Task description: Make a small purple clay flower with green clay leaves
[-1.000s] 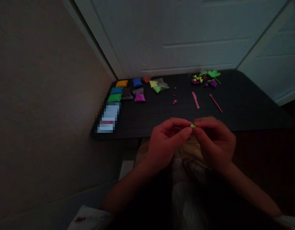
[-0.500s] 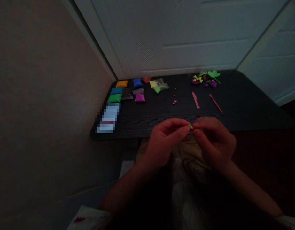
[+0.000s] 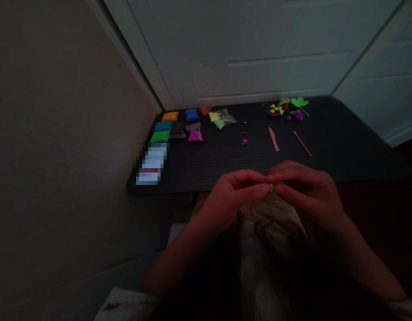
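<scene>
Nearest, the left hand [image 3: 232, 196] and the right hand [image 3: 309, 191] are meeting fingertip to fingertip, nearly closed, both pinching one small green piece [image 3: 271, 188] between them. They are holding it in view of the near edge of the table [image 3: 199, 169], above the lap; the forearms are crossing the space below that edge. Dark tabletop is stretching between the hands and the tools beyond.

To the left, one pixelated bright panel [image 3: 152, 165] is lying near the table's left end. Past the hands, two pink tools are lying well apart from each other: a knife [image 3: 273, 139] and a thin stick [image 3: 302, 143], both near the right hand's forward side. Left of them, three tiny bits are lining up: a purple bit [image 3: 245, 141], a red bit [image 3: 244, 133] and a yellow speck [image 3: 245, 122].

Farther left, nine coloured packets [image 3: 160, 136] are crowding together. At the far right, a group of shaped pieces is sitting, including one green leaf shape [image 3: 299, 103] and one purple cluster [image 3: 297, 116]. A white panelled door [image 3: 276, 80] is bounding the far edge.
</scene>
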The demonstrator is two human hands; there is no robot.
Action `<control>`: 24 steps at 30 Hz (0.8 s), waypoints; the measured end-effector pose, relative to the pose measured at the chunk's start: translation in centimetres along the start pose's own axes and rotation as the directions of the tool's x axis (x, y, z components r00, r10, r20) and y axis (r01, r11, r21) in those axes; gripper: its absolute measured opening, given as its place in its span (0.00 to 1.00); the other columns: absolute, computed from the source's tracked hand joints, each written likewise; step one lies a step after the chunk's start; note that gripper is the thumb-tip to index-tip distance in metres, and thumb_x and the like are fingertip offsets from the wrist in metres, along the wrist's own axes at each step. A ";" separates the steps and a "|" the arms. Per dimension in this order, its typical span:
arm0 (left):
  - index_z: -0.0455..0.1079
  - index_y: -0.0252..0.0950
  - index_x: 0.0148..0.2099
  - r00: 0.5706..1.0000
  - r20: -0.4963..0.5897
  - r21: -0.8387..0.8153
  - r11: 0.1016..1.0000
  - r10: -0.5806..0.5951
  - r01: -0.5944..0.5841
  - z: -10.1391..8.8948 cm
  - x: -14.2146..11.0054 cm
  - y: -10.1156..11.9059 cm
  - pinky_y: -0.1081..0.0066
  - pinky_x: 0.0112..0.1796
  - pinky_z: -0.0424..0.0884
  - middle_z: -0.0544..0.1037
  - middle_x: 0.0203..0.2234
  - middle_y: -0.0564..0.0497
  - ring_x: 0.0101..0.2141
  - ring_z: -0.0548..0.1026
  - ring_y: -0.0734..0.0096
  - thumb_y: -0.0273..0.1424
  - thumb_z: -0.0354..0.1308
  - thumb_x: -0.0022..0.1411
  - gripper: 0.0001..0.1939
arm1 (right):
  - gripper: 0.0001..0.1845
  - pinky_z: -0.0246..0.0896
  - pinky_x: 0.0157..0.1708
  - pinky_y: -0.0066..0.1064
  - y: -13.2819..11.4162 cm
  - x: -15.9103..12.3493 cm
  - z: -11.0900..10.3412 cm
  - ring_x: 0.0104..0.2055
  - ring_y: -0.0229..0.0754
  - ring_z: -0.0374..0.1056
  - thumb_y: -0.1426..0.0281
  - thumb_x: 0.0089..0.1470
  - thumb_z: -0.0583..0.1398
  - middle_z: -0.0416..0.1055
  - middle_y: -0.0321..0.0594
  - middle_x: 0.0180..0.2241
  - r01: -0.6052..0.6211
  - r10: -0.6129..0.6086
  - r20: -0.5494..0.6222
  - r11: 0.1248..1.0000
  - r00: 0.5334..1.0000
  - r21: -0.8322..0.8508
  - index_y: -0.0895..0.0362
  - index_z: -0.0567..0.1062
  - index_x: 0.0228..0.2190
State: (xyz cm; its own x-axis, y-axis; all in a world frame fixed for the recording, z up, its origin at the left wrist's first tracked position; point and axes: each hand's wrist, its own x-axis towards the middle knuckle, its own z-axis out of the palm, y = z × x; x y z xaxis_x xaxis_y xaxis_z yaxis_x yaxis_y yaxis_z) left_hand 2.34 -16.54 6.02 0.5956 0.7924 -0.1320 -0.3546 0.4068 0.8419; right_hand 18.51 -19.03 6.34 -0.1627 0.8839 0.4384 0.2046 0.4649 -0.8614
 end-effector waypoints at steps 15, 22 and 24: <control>0.72 0.34 0.29 0.997 0.051 -0.080 0.995 -0.051 0.055 -0.4 0.7 -0.5 0.76 0.29 0.62 0.71 0.22 0.53 0.25 0.67 0.80 0.30 0.60 0.50 0.04 | 0.10 0.62 0.33 0.30 0.4 -0.2 -0.2 0.34 0.37 0.67 0.74 0.46 0.61 0.71 0.34 0.30 0.024 -0.026 -0.015 0.997 1.000 -0.076 0.49 0.74 0.32; 0.72 0.35 0.30 0.980 -0.115 0.353 0.929 0.164 -0.114 -3.0 2.7 -0.4 0.75 0.32 0.63 0.73 0.25 0.53 0.28 0.68 0.77 0.35 0.57 0.51 0.08 | 0.06 0.61 0.31 0.29 2.6 0.2 -0.4 0.32 0.36 0.66 0.71 0.46 0.61 0.70 0.34 0.29 -0.047 0.042 -0.084 0.997 0.996 -0.063 0.52 0.74 0.30; 0.72 0.35 0.32 0.939 -0.162 0.615 0.775 0.304 -0.145 -4.7 4.2 0.3 0.74 0.35 0.64 0.75 0.29 0.52 0.31 0.70 0.75 0.37 0.57 0.51 0.11 | 0.05 0.61 0.33 0.29 3.9 0.6 -0.6 0.32 0.35 0.66 0.69 0.45 0.61 0.71 0.34 0.29 -0.099 0.093 -0.114 0.994 0.989 -0.051 0.52 0.75 0.30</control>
State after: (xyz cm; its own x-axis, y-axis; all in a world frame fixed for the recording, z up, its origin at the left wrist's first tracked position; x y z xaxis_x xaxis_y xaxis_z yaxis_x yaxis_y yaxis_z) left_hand 1.30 -10.93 3.25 0.3346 0.9412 0.0472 0.0816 -0.0788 0.9935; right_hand 19.81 -16.70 3.40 -0.0323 0.9234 0.3826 0.2684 0.3767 -0.8866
